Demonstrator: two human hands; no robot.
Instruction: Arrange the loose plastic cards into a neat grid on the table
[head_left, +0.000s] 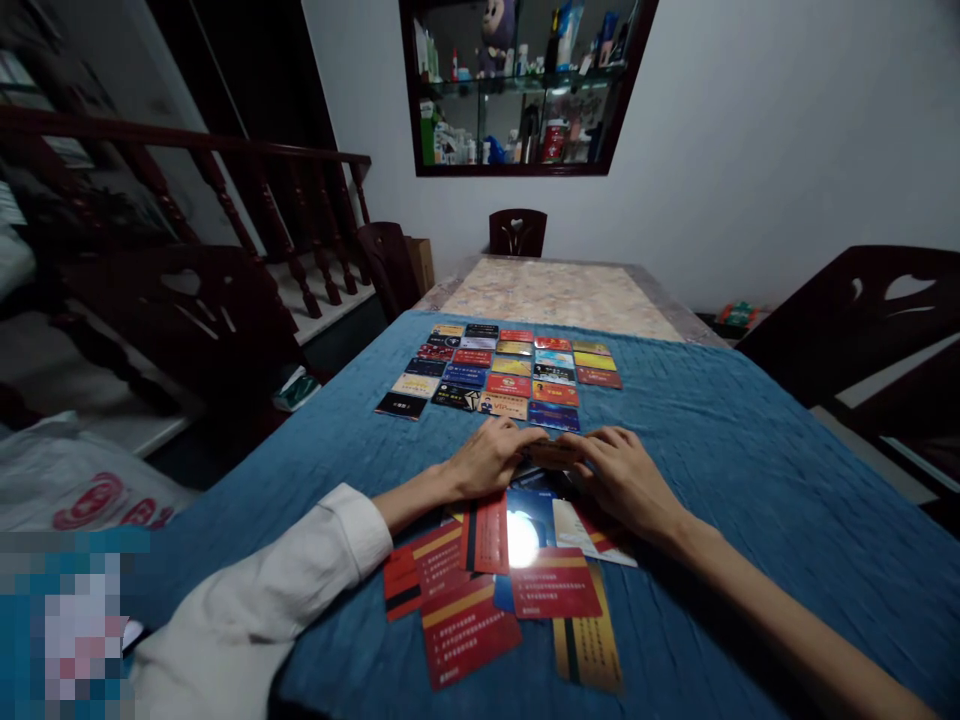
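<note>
Nearest you, loose cards (472, 640), many of them red, lay overlapping in a heap on the blue cloth (675, 400). Over the heap's far edge, your left hand (491, 457) and right hand (630, 475) both grasped a brownish card (553, 453) between their fingers; I could not tell whether it was one or several. The step in hand looked like handling that card, and the next move seemed to call for a steady pinch at its ends. Beyond lay the arranged cards (511, 384) in columns, then the patterned tabletop (555, 290).
</note>
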